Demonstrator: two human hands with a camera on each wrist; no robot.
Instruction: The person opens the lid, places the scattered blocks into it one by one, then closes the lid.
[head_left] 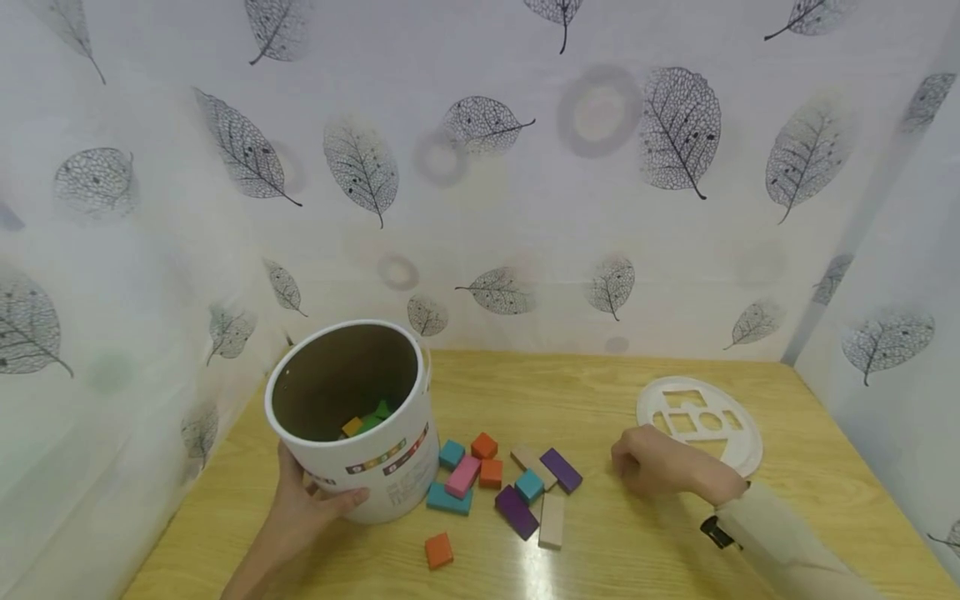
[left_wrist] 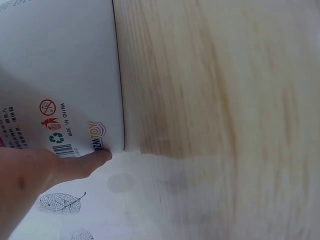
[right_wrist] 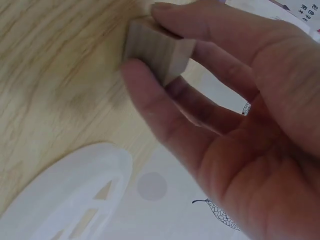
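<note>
A white round bucket (head_left: 401, 487) stands at the left of the table, with green and orange blocks (head_left: 366, 423) inside. My left hand (head_left: 303, 508) grips its near left side. In the left wrist view the thumb (left_wrist: 82, 165) lies along the printed wall, close to the base; the other fingers are hidden. My right hand (head_left: 652, 462) is over the right half of the table, beside the lid. Between its thumb and fingertips it pinches a plain wooden block (right_wrist: 155, 50), seen in the right wrist view and hidden in the head view.
Loose blocks lie right of the bucket, among them a pink block (head_left: 463, 477), a purple block (head_left: 517, 512) and a plain wooden block (head_left: 551, 521). An orange cube (head_left: 438, 551) sits nearer me. A white lid with shaped holes (head_left: 742, 450) lies at the right. Leaf-patterned sheeting (head_left: 495, 208) surrounds the table.
</note>
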